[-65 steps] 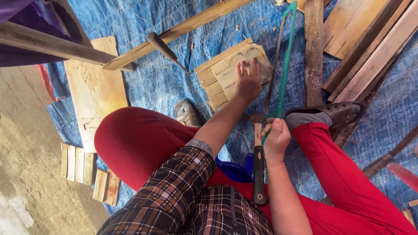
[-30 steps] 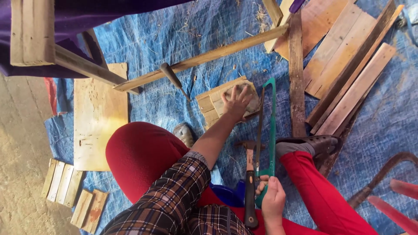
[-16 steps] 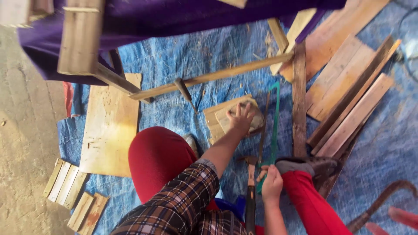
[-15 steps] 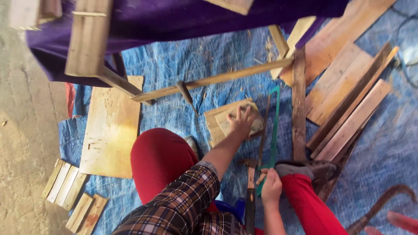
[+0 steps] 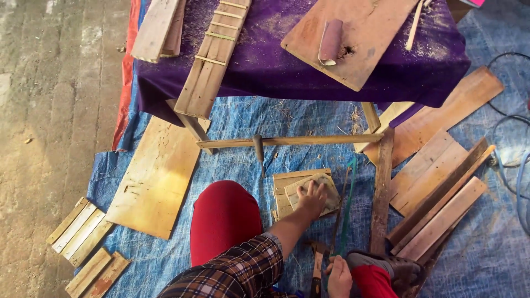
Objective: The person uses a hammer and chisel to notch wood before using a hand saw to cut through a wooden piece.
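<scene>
Saw (image 5: 343,212) stays in right grip (image 5: 338,276) (left hand (image 5: 312,197) still flat on blocks (image 5: 292,193)).

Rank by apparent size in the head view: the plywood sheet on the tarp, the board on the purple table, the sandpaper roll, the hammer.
1-2. Board on the purple table and plywood sheet: alike, and the table sits nearer the camera, so unranked.
3. Hammer.
4. Sandpaper roll, close to the hammer.

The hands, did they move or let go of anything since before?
Not really. The left hand still presses on the small wood pieces, and the right hand still grips the green saw. Mostly the view moved: it tipped up and back, so the purple-covered table with its boards now shows. The hammer stayed put.
</scene>
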